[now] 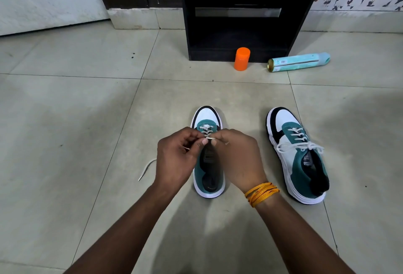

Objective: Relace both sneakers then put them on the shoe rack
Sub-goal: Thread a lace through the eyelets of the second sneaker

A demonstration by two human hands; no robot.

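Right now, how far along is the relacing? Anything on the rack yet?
Done: the right sneaker looks fully laced and tied in a bow. In hand: the left sneaker has only its front eyelets laced; both hands, left and right, pinch the lace above it, one loose end trailing on the floor. Left: finish lacing, tie, then move both sneakers to the black rack, which holds neither.

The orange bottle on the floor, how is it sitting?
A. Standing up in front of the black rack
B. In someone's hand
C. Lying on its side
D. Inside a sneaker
A: the orange bottle stands upright on the floor tiles, right in front of the black shoe rack, away from both sneakers and hands.
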